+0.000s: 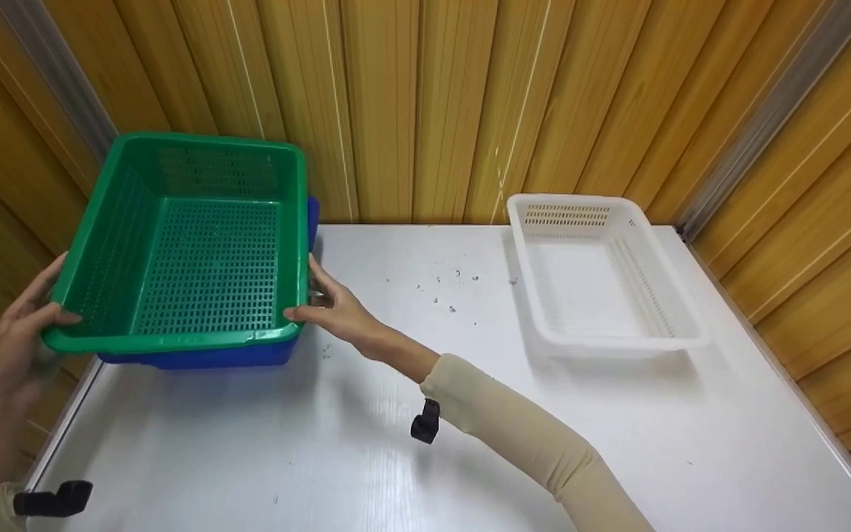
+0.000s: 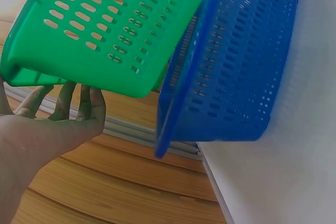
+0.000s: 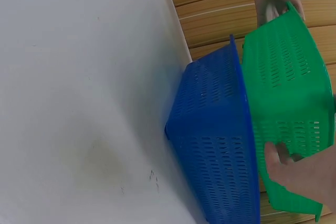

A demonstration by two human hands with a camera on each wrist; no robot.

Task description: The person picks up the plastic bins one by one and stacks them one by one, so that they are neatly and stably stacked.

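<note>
Both hands hold a green slotted plastic basket (image 1: 211, 258) by its rim at the left of the table. My left hand (image 1: 15, 340) grips the near left corner, thumb over the rim and fingers underneath. On the opposite side, my right hand (image 1: 340, 310) pinches the right rim near the front corner. Under the green basket stands a blue basket (image 2: 231, 66) of similar shape, resting on the table. In the left wrist view, the green basket is tilted and its lower end dips at the blue rim. From above, most of the blue basket is hidden.
A white basket (image 1: 610, 343) stands at the right of the white table (image 1: 425, 414). Small dark specks (image 1: 451, 309) lie scattered between the baskets. Yellow wood-patterned walls (image 1: 425, 111) rise behind and at both sides, joined by grey metal corner strips (image 1: 758, 111).
</note>
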